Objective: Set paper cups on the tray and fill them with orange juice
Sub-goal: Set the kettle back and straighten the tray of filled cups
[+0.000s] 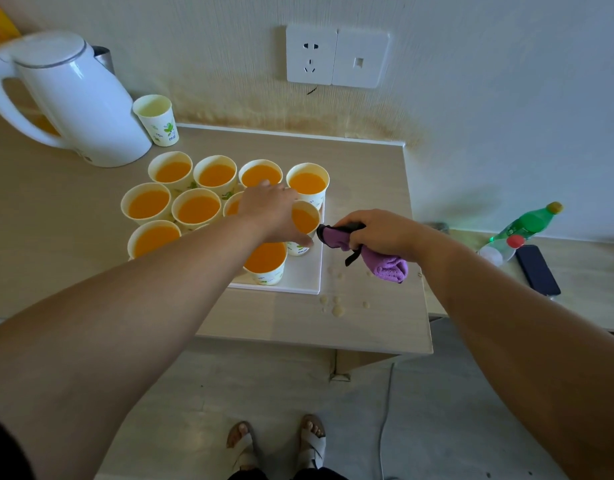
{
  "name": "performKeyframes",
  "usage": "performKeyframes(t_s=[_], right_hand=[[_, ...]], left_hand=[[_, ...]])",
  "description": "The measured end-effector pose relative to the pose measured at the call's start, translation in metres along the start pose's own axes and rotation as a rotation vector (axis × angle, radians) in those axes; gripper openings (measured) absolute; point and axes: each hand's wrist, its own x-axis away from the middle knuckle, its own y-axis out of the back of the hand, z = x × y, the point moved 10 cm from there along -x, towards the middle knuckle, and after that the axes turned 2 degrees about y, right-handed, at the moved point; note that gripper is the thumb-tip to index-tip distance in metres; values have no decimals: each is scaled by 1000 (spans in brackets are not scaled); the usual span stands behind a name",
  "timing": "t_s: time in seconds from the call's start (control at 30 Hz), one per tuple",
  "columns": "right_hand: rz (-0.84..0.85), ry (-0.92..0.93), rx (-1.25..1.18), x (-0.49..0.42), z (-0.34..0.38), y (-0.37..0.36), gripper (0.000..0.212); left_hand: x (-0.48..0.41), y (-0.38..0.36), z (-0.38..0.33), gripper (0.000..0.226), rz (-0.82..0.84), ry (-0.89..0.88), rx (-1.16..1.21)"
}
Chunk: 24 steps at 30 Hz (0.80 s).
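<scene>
Head view looks down on a light wood-grain desk (367,327) set against a pale wall. A flat white square tray (303,278) lies toward the desk's right end, its front right corner close to the front edge. White paper cups with green leaf print (215,176) stand packed on the tray in three rows, at least ten of them showing, each filled nearly to the rim with orange juice; the left arm hides part of the front row. The left hand (271,213) reaches palm down over the middle of the tray, its thumb touching the outer wall of the right-hand cup in the middle row. Its fingers are out of sight, so I cannot tell whether they grip a cup. The right hand (381,233) hovers beside the tray's right edge, fingers curled tight round a bunched purple cloth with dark trim (390,268). Small pale drops of spilled liquid (337,308) dot the desk in front of the tray's front right corner. Toward the back left, a white electric kettle (77,98) stands beside one more paper cup without juice (156,121). Off the desk's right edge, on a separate pale surface, lie a green plastic bottle (528,225) and a dark phone (537,270).
</scene>
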Motion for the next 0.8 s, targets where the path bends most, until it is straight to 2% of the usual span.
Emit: performKeyframes(t_s=[0.13,0.27,0.33,0.4,0.53,0.67,0.8], right_hand=[[-1,-23,-81,8,-1,3,39],[25,-46,-255,23,5,7,36],[70,-19,-350,34,19,6,32],[124,38,-396,45,40,5,29],[231,165,-435,55,97,-10,28],[292,283,-461,51,161,-46,26],[194,356,-372,29,208,-91,24]], left_hand=[[3,5,1,74,-37,3,29],[14,29,8,65,-155,54,195],[27,49,11,46,-260,44,372],[44,64,18,30,-291,69,599],[91,67,44,31,-169,161,953],[151,43,102,32,-163,401,1114],[219,-6,155,45,-147,725,1374]])
